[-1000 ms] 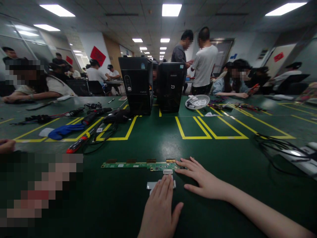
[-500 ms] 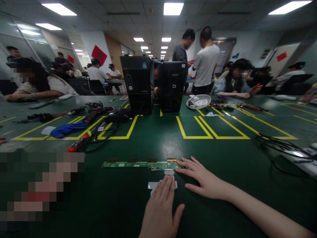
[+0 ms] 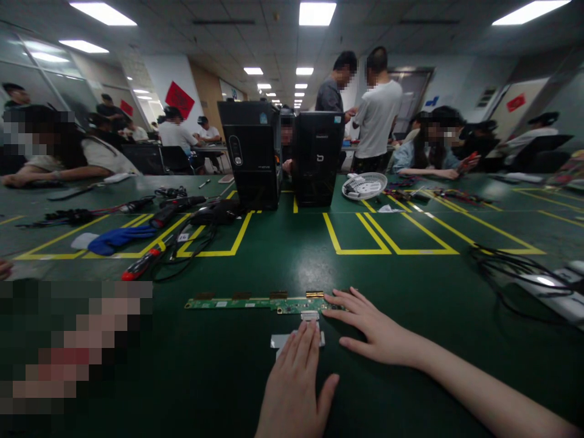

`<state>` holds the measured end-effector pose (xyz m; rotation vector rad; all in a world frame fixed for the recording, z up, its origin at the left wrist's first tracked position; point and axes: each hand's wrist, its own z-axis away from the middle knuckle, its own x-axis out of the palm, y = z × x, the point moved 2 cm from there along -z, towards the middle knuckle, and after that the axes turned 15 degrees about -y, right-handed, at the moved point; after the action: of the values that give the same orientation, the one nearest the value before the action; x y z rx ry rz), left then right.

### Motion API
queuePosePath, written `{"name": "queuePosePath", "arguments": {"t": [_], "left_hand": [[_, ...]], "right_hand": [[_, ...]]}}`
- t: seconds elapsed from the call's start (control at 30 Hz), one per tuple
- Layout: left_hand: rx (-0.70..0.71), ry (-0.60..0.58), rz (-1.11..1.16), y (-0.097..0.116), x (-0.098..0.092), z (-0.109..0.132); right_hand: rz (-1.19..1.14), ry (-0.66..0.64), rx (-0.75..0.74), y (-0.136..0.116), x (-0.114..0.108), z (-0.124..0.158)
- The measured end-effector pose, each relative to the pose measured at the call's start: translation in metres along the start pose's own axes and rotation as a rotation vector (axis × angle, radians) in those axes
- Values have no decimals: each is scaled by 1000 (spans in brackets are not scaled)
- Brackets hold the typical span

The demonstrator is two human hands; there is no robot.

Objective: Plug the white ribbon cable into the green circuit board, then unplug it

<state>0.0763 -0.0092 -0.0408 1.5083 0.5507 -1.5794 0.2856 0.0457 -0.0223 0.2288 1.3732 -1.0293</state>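
Observation:
A long thin green circuit board (image 3: 237,302) lies flat on the green table (image 3: 283,255) in front of me. My right hand (image 3: 371,328) rests open on its right end, fingers spread and flat. My left hand (image 3: 294,380) lies open with its fingers stretched forward over a white flat ribbon cable (image 3: 279,340). The fingertips of that hand reach a small white connector (image 3: 309,315) at the board's lower edge.
Two black computer towers (image 3: 253,155) stand at mid table inside yellow floor-style markings. To the left lie a blue glove (image 3: 116,238), a red-handled screwdriver (image 3: 139,266) and black cables. A white fan grille (image 3: 364,186) sits behind right, cables (image 3: 511,267) at right. Several people sit and stand around.
Both hands stay where they were on the board and the ribbon cable. Only the view shifts a little.

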Motion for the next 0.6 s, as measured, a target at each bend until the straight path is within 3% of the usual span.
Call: {"name": "queuePosePath", "arguments": {"t": [0.2,0.6], "left_hand": [[1,-30,-2,2,-5,0],[-8,33,20,2,-1,-3]], "right_hand": [[3,-6,7,-2,-1,0],[20,-10,1,-2,-2,-1]]}}
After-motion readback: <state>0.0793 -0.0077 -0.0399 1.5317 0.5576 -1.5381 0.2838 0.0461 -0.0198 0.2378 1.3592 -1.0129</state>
